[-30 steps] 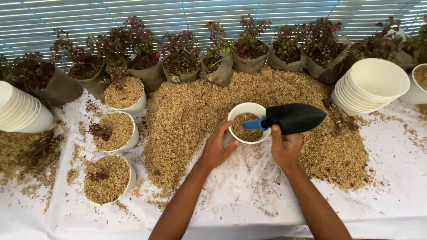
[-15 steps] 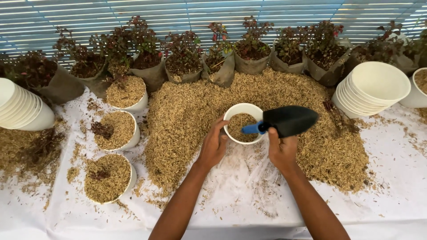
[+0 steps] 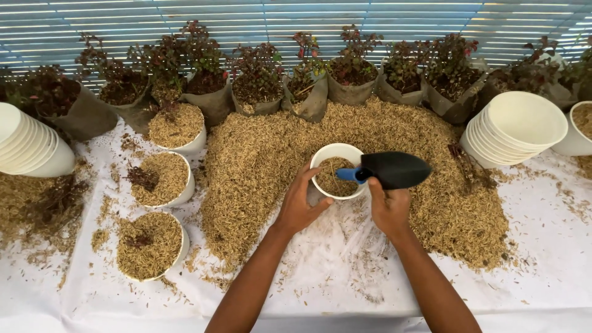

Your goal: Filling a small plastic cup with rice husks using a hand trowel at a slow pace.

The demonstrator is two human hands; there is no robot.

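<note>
My left hand (image 3: pixel 300 203) grips the near left side of a white pot (image 3: pixel 322 158) that is partly filled with tan husk. My right hand (image 3: pixel 388 206) holds a black scoop (image 3: pixel 394 169) with a blue neck; its blade points right, level, just beside the pot's right rim. The pot rests at the near edge of a large heap of rice husk (image 3: pixel 259 160) on a white sheet (image 3: pixel 345 271).
Three husk-filled white pots (image 3: pixel 161 179) stand at the left, two with small dark seedlings. Stacks of empty white pots lie at the far left (image 3: pixel 28 148) and right (image 3: pixel 518 126). A row of red-leaved plants in grey bags (image 3: pixel 351 77) lines the back.
The pot and both hands have shifted slightly toward me and to the left. The scoop stays level over the pot's right rim.
</note>
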